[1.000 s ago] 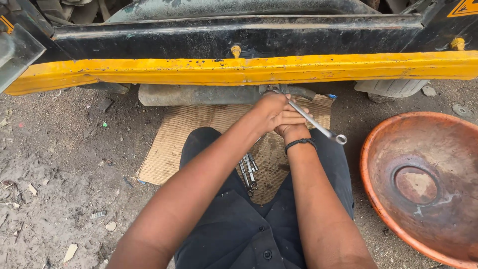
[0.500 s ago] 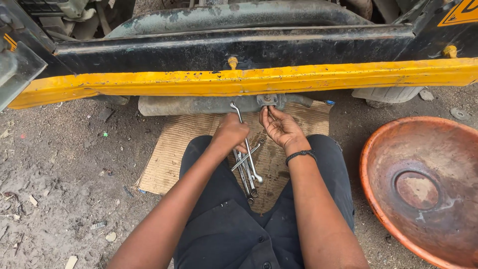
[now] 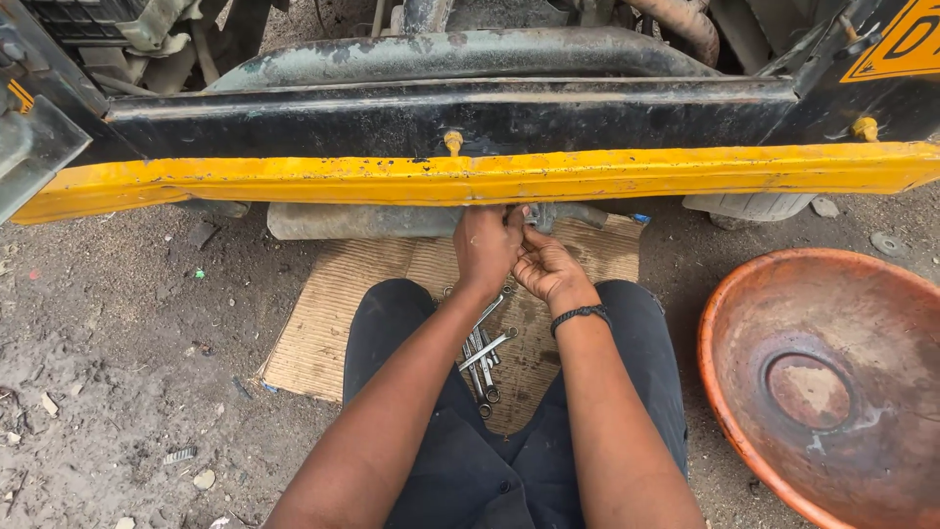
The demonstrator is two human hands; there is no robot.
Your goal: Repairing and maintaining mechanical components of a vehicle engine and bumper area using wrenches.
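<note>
My left hand [image 3: 485, 245] is closed just under the yellow beam [image 3: 294, 181], gripping a silver wrench [image 3: 493, 306] whose lower end sticks out beside my wrist. My right hand [image 3: 548, 269], with a black band on its wrist, presses against the left one; its fingertips reach a grey metal part [image 3: 563, 213] beneath the beam and are partly hidden. Several loose wrenches [image 3: 482, 362] lie on the cardboard sheet [image 3: 333, 313] between my black-trousered legs. A brass bolt [image 3: 452, 142] sticks up from the beam right above my hands.
A large rusty orange bowl [image 3: 783, 313] sits on the ground to the right. The black vehicle frame [image 3: 441, 113] runs above the beam. A concrete block [image 3: 352, 220] lies under it. Dirt ground with small stones lies to the left.
My left hand rose from over the loose wrenches to the underside of the beam with the wrench. My right hand closed in beside it. The view moved nearer.
</note>
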